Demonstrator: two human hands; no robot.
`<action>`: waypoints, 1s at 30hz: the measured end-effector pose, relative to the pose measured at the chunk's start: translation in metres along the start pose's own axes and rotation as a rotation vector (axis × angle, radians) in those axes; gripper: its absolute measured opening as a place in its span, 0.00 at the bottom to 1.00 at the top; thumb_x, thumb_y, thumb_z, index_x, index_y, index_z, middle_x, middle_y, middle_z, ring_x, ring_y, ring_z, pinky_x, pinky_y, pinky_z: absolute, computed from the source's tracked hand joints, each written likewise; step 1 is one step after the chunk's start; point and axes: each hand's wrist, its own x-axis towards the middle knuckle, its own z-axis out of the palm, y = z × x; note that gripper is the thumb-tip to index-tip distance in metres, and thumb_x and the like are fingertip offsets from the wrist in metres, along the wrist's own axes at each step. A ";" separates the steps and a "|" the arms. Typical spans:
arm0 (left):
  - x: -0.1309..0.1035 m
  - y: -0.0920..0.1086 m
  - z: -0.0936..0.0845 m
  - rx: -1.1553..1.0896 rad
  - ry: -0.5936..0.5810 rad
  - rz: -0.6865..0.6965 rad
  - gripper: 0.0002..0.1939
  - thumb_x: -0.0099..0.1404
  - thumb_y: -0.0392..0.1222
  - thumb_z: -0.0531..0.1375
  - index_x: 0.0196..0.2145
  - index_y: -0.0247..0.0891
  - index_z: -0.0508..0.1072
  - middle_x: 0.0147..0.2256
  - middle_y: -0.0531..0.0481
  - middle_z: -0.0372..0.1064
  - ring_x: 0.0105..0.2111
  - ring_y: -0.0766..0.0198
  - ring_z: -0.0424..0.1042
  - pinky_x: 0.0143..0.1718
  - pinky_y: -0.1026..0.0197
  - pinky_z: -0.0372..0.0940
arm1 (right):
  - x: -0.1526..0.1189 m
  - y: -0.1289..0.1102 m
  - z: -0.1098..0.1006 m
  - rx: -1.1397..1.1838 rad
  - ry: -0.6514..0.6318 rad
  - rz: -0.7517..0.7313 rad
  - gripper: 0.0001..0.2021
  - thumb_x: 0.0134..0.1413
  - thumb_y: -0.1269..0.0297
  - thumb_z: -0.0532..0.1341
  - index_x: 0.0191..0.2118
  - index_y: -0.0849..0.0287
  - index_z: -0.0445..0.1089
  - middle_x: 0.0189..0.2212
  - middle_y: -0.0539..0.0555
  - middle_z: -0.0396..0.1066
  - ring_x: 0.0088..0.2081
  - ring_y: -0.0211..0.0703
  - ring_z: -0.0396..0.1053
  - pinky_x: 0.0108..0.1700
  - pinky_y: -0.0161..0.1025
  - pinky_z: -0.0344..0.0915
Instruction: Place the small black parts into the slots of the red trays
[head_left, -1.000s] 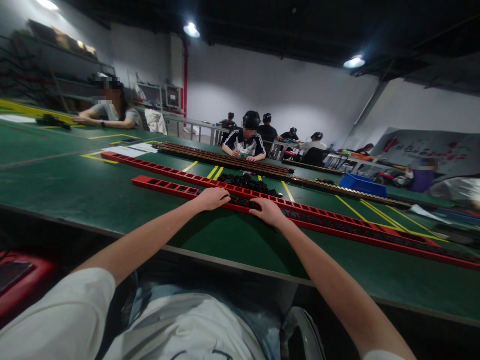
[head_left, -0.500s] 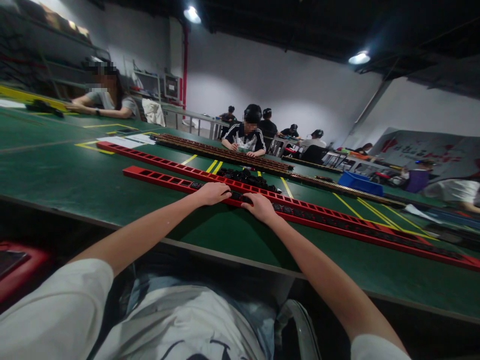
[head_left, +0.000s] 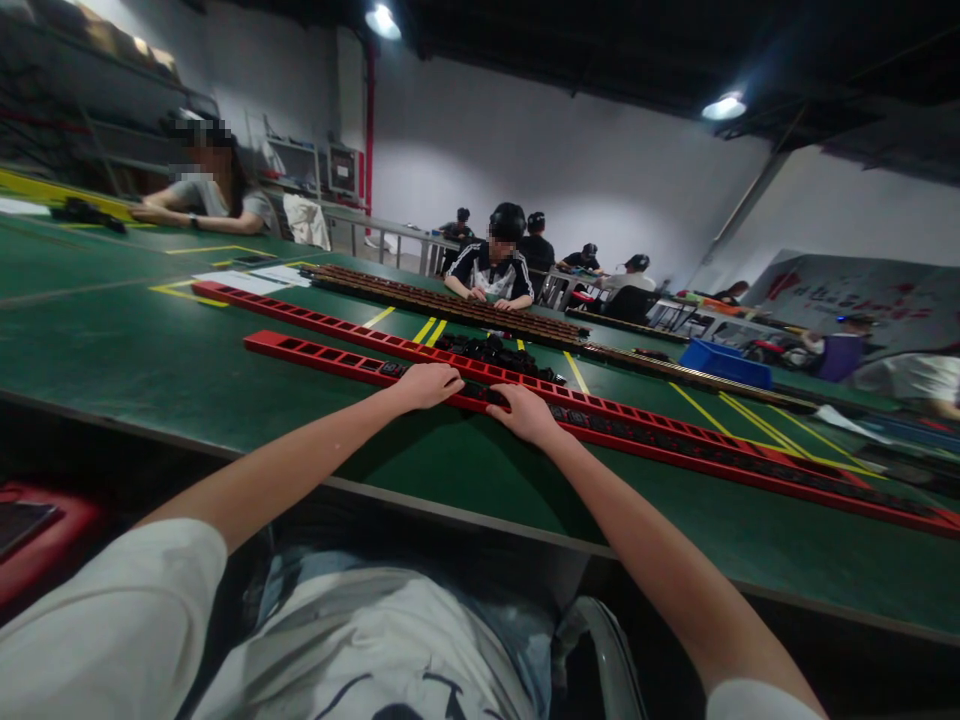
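Note:
Both hands are at the nearer long red slotted strip (head_left: 471, 403), which lies across the green table. My left hand (head_left: 431, 384) is closed over the strip, its fingers curled on the top edge and thumb side. A short way to the right, my right hand (head_left: 523, 412) also grips the strip, with fingers bent over it. Dark inserts (head_left: 475, 388) sit in the strip between the hands, and a row of black inserts (head_left: 576, 416) fills slots to the right. Slots toward the left end are open. The fingertips' exact contact is too small to make out.
Just behind lies a second red slotted strip (head_left: 352, 332), with a heap of black parts (head_left: 495, 352) beyond it. Brown-black long rails (head_left: 450, 305) and a blue bin (head_left: 724, 362) are farther back. Across the table a person (head_left: 491, 270) works; another person (head_left: 217, 200) sits at left.
My hands stay at nearly the same place on the strip, with only a very slight shift of the right hand. The person across has moved their hands a little.

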 end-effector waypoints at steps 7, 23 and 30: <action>0.001 -0.002 0.001 0.038 -0.040 0.028 0.26 0.73 0.60 0.46 0.48 0.41 0.74 0.48 0.43 0.75 0.46 0.52 0.75 0.44 0.57 0.66 | -0.002 0.002 -0.006 -0.054 0.000 0.010 0.25 0.63 0.51 0.61 0.60 0.59 0.69 0.58 0.60 0.71 0.58 0.55 0.68 0.60 0.49 0.64; 0.000 -0.006 -0.004 0.079 -0.096 0.103 0.30 0.65 0.66 0.56 0.55 0.42 0.71 0.52 0.42 0.74 0.51 0.49 0.73 0.47 0.55 0.66 | -0.001 0.006 -0.008 -0.076 -0.047 0.039 0.25 0.63 0.50 0.60 0.60 0.59 0.69 0.56 0.60 0.72 0.58 0.55 0.69 0.60 0.48 0.64; -0.002 -0.006 -0.009 0.074 -0.105 0.104 0.31 0.66 0.66 0.57 0.56 0.41 0.71 0.54 0.41 0.73 0.52 0.48 0.73 0.48 0.55 0.66 | 0.000 0.012 -0.010 -0.078 -0.051 0.044 0.26 0.62 0.48 0.61 0.59 0.59 0.70 0.57 0.60 0.72 0.57 0.55 0.70 0.59 0.48 0.65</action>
